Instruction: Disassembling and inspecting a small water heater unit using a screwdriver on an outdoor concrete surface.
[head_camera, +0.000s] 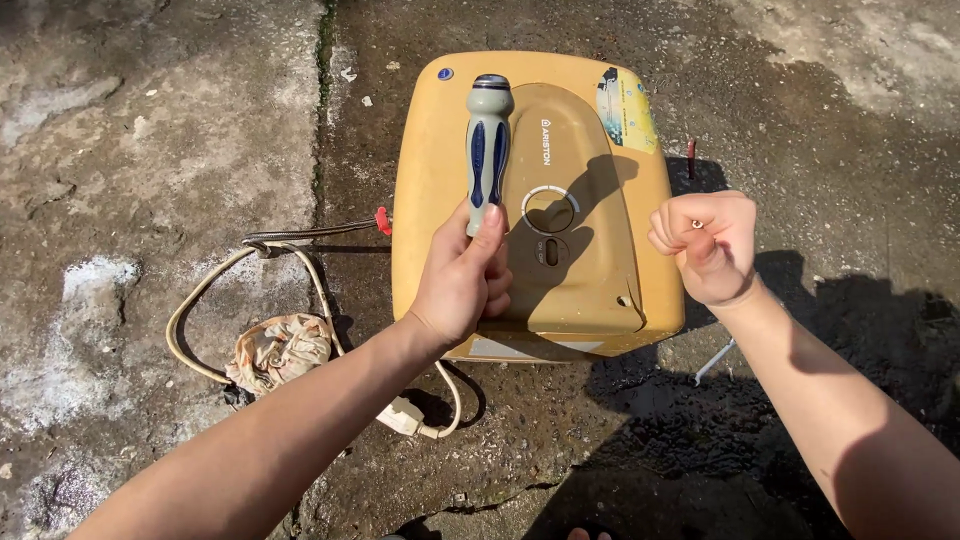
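While the head camera looks straight down at a concrete floor (160, 130), the following items show.

Item one: left hand (462, 275), fingers (497, 285) wrapped around the lower end of a screwdriver (487, 150), thumb laid along its side. Only the grey handle with dark blue grip panels is visible, pointing up and away from the fingers; the shaft and tip are hidden inside or behind the hand.

Item two: right hand (706, 245), fingers curled shut into a loose fist, with a small pale object (696, 224) pinched at the fingertips, too small to identify. This hand is well apart from the left, off to its right.

Item three: yellow water heater casing (450, 170), lying flat on the floor directly beneath the left fingers and just left of the right fingers. A round dial (549, 209) sits just right of the left thumb; a coloured sticker (627, 110) is near the far right corner.

Item four: cream power cable (205, 290), looped on the floor left of the left fingers, ending in a plug block (402, 415) under the left forearm.

Item five: crumpled rag (280, 350), lying inside the cable loop.

Item six: braided hose with a red fitting (381, 221), touching the casing's left edge.
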